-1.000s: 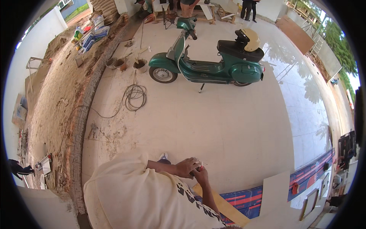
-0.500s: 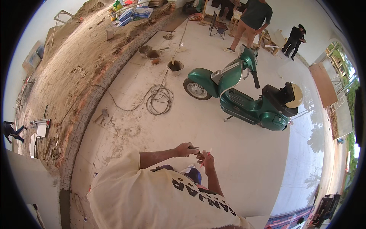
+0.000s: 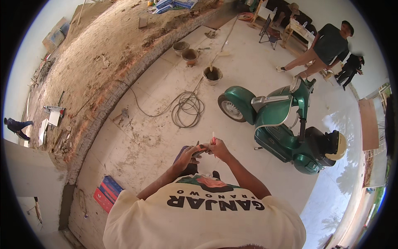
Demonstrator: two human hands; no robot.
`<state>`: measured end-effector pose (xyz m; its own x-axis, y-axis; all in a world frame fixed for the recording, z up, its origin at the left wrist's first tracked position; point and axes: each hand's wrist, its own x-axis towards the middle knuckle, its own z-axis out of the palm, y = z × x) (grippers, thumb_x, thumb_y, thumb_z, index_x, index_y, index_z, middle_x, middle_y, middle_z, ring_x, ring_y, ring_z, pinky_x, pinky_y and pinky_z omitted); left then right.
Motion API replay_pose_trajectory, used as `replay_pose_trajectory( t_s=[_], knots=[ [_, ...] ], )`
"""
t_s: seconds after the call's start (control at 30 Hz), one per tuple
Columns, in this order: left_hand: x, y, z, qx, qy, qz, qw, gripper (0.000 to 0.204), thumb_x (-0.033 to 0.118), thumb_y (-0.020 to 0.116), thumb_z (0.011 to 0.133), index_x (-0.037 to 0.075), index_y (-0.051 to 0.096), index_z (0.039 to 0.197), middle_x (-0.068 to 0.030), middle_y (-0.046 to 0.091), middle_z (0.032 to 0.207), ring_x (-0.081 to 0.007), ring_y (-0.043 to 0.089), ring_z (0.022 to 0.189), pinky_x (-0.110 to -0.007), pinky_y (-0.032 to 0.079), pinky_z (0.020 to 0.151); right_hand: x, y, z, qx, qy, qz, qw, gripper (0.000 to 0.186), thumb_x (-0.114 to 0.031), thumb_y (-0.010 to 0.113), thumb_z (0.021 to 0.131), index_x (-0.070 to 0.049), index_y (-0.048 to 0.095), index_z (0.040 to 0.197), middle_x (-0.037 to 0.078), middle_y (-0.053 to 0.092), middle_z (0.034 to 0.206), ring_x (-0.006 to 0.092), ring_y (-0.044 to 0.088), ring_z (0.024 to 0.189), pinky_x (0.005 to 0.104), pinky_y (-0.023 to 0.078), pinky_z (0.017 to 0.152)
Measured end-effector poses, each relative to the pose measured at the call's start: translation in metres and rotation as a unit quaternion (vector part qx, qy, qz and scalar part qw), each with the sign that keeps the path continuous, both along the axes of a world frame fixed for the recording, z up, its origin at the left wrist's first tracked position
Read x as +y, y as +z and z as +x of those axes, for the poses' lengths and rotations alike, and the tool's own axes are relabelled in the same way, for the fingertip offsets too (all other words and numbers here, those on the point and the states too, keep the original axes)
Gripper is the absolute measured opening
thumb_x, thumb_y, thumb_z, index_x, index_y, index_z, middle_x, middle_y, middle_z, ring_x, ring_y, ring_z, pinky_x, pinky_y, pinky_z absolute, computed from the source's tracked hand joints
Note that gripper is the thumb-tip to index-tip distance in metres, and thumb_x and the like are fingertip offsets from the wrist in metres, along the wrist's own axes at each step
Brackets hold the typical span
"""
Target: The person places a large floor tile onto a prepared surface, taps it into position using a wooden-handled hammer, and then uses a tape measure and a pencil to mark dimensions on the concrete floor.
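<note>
Above the floor, the left hand is closed round a small dark-and-orange tool, its exact kind unclear. Just beside it, the right hand pinches a slim red stick with a pale tip, pointing up. Three buckets and a cable lie toward the floor's left edge; a green scooter stands nearer its right edge.

The small black-and-orange object is partly covered by the left hand and cannot be identified, the blue sacks are cut off by the upper edge, and the rear wheel of the green scooter is hidden.
</note>
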<state>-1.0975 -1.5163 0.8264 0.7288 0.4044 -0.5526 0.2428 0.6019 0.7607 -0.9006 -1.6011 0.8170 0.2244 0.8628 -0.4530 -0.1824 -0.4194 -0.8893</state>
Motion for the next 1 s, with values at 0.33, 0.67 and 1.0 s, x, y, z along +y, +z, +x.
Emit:
replay_pose_trajectory(
  t_s=[0.33,0.67,1.0],
  knots=[
    [0.2,0.012,0.096,0.047,-0.051,0.034,0.997,0.063,0.053,0.054,0.096,0.003,0.053,0.134,-0.0092,0.058,0.124,-0.0205,0.056,0.107,-0.042,0.054,0.086,0.209,-0.008,0.091,-0.026,0.024,0.012,0.999,0.037,-0.024,0.082,0.084,-0.007,0.051,0.074,0.004,0.061,0.067,0.0088,0.058,0.059,0.0232,0.046,0.051],
    [0.385,0.013,0.258,0.078,-0.165,0.131,0.974,0.06,0.052,0.056,0.096,0.0,0.062,0.125,-0.0103,0.066,0.11,-0.0189,0.063,0.1,-0.036,0.058,0.078,0.354,-0.009,0.232,-0.088,-0.092,0.023,0.992,0.035,-0.022,0.077,0.085,-0.006,0.049,0.072,0.001,0.054,0.064,0.0085,0.055,0.057,0.0263,0.045,0.05],
    [0.51,0.029,0.435,0.061,-0.126,0.26,0.955,0.043,0.039,0.061,0.093,-0.003,0.067,0.101,-0.0042,0.061,0.087,-0.0107,0.053,0.076,-0.029,0.042,0.066,0.495,-0.012,0.416,-0.011,-0.077,0.068,0.995,0.03,-0.015,0.078,0.085,-0.007,0.053,0.071,0.002,0.058,0.061,0.0083,0.055,0.054,0.0248,0.042,0.048]
  ],
)
